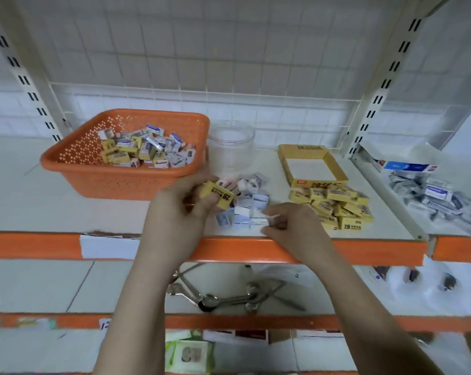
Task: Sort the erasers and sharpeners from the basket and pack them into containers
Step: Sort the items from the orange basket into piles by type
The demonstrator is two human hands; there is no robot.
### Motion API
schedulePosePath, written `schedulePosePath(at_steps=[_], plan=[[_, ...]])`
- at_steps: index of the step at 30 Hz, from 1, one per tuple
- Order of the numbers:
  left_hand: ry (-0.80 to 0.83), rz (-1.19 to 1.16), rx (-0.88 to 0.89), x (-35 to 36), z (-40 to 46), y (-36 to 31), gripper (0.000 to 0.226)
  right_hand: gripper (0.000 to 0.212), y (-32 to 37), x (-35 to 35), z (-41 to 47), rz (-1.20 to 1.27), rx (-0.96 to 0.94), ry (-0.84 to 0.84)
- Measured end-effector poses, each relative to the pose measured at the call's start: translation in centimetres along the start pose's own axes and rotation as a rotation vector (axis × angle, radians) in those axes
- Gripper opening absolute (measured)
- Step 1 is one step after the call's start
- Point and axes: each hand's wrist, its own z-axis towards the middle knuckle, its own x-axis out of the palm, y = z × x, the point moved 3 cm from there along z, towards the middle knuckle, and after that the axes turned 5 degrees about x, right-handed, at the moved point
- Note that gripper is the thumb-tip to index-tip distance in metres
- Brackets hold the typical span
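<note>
Head view looks down on a white shelf (120, 212) with an orange front edge; the left hand (193, 197) grips a yellow 2B eraser (217, 194) just right of the orange perforated plastic basket (93, 158) of mixed erasers; the right hand (288, 221) pinches a small white eraser (258, 221) at the near edge of a white-eraser pile (252, 197); farther right, a yellow-eraser heap (334, 205) lies against an open yellow cardboard box (311, 166); a clear plastic jar (231, 147) stands behind.

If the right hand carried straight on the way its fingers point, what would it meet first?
The right hand points leftward, gripping a white eraser. Going on, it would probably first meet the white and blue erasers lying under the left hand; depth is uncertain.
</note>
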Motion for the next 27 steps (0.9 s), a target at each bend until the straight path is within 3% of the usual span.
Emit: schedulePosePath(at_steps=[5, 8, 11, 16, 19, 27], plan=[[-0.003, -0.021, 0.012, 0.9, 0.1, 0.1, 0.028, 0.025, -0.8, -1.5, -1.2, 0.138, -0.041, -0.122], [0.071, -0.04, 0.067, 3.6, 1.4, -0.9, 0.032, 0.017, -3.0, -5.4, -2.6, 0.07, -0.045, -0.294], [0.196, -0.067, 0.093, 8.5, 3.3, -2.1, 0.03, 0.028, -7.2, -9.3, -4.6, -0.079, 0.048, -0.413], [0.406, -0.058, 0.115, 17.2, 5.4, -4.6, 0.033, 0.06, -16.1, -11.8, -7.9, -0.192, 0.369, -0.337], [0.473, -0.071, 0.11, 20.6, 6.0, -5.4, 0.03, 0.066, -17.4, -11.8, -8.9, -0.231, 0.33, -0.283], [0.587, 0.285, 0.156, 24.5, 7.6, -5.5, 0.025, 0.058, -17.4, -12.8, -8.9, -0.276, 0.257, -0.326]])
